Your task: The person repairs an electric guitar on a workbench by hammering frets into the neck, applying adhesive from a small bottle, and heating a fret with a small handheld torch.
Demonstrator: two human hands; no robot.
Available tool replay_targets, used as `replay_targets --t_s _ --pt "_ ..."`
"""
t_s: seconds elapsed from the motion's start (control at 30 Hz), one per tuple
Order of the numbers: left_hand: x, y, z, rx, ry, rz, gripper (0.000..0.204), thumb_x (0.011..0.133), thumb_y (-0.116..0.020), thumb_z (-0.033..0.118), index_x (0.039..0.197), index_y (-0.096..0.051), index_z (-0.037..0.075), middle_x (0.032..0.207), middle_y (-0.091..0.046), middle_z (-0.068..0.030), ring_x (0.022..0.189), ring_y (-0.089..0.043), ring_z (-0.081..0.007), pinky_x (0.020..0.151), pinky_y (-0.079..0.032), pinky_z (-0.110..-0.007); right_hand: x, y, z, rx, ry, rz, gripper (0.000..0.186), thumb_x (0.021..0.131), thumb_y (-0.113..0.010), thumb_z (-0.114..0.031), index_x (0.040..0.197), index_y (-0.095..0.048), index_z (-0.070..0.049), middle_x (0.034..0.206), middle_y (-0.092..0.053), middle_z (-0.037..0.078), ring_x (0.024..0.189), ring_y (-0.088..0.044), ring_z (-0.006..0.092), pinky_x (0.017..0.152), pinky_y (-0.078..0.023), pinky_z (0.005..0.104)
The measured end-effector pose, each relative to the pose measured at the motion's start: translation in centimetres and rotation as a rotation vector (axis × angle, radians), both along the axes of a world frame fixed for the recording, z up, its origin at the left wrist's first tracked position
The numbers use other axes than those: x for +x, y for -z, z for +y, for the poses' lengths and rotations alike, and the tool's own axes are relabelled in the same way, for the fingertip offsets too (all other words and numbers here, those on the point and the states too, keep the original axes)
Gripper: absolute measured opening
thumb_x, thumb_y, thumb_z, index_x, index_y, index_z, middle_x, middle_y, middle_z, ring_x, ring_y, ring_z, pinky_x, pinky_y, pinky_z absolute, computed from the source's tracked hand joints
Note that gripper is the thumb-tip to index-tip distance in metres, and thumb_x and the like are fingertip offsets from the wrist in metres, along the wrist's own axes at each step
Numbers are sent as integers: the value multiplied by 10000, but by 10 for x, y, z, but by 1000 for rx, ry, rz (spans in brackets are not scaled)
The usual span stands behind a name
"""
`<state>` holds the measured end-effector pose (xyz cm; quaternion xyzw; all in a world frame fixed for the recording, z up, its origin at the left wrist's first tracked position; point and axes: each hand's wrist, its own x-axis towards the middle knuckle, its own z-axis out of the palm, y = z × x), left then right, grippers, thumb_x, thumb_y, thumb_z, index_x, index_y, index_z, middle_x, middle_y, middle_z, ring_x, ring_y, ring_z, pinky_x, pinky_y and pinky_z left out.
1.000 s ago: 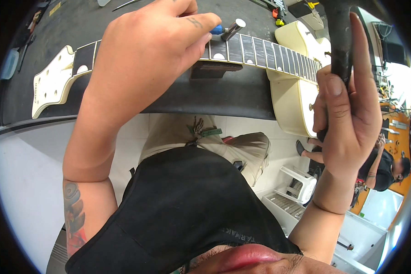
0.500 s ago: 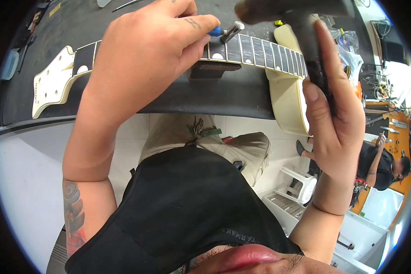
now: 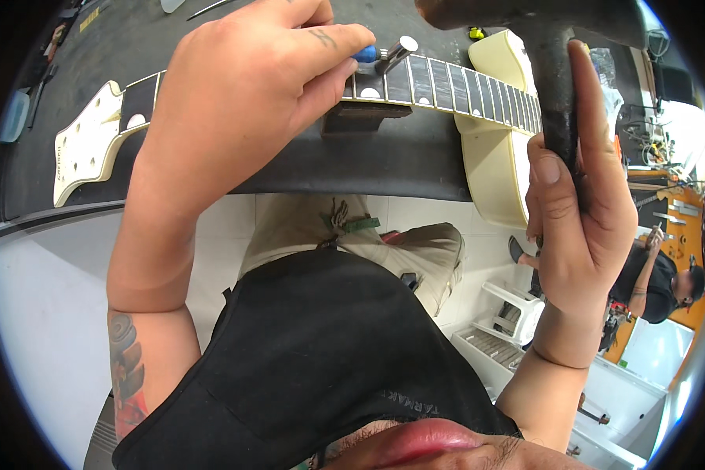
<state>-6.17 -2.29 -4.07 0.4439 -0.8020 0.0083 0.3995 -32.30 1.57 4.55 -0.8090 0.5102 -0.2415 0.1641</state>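
Observation:
A cream electric guitar lies across the bench, its dark fretboard (image 3: 444, 82) facing up and its headstock (image 3: 92, 145) at the left. My left hand (image 3: 239, 102) is closed on a blue-handled tool with a metal cylinder head (image 3: 399, 55), tilted, its lower end at the fretboard. Most of the blue handle is hidden by my fingers. Raised at the right, my right hand (image 3: 583, 211) grips a dark hammer (image 3: 556, 94) by its handle, forefinger stretched along it. The hammer head is apart from the metal cylinder. A dark brown block (image 3: 360, 120) sits under the neck.
The guitar body (image 3: 493, 176) overhangs the near edge of the black bench (image 3: 305, 176). Clear plastic bags (image 3: 605, 82) lie at the far right. A white stool (image 3: 511, 309) stands on the floor, and another person (image 3: 658, 282) is farther right.
My right hand and the hammer have shifted slightly right, the hand a little nearer to me. My left hand and the blue-handled tool have stayed almost in place.

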Motion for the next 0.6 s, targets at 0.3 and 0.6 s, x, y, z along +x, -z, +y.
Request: replay_targets --t_s 0.3,0.6 --pt "1 -3 0 28 56 -9 239 814 -769 85 1052 -782 84 858 -659 -65 663 -664 -238 574 -527 -357 12 3 7 11 63 -82 567 1003 -599 -38 1528 -439 101 1571 -509 187 1437 -476 209 1170 -338 305" --pt "4 -3 -2 23 94 -46 248 805 -774 82 1053 -784 96 855 -649 -64 669 -664 -245 576 -527 -359 -19 9 -2 -167 -193 111 581 1021 -564 -36 1560 -387 91 1530 -523 211 1393 -490 243 1173 -329 343"
